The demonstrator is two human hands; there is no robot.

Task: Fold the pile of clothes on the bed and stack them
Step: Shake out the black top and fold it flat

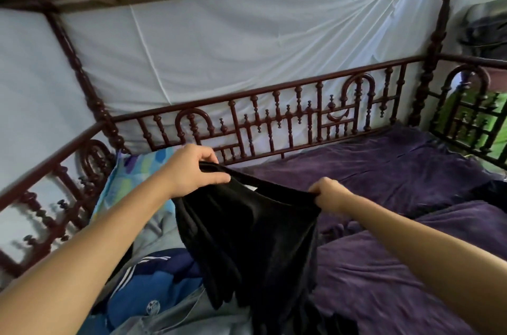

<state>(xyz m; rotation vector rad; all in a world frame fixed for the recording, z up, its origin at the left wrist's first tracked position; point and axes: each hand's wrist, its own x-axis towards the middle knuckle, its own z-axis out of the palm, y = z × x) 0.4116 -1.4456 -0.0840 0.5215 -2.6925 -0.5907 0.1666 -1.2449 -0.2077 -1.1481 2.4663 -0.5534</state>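
A black garment (247, 238) hangs in the air over the bed, held by its top edge. My left hand (192, 167) pinches the left corner of that edge between thumb and fingers. My right hand (326, 194) grips the right corner with curled fingers. The cloth droops in folds down to the pile of clothes (153, 296) at the lower left, where a blue jacket with white stripes (142, 279) and a grey garment (178, 318) lie.
A purple blanket (397, 238) covers the bed on the right. A colourful patterned pillow (131, 178) lies at the left by the dark wooden railing (274, 126). White cloth (219, 54) hangs behind the frame. Another dark item (493, 192) lies at the far right edge.
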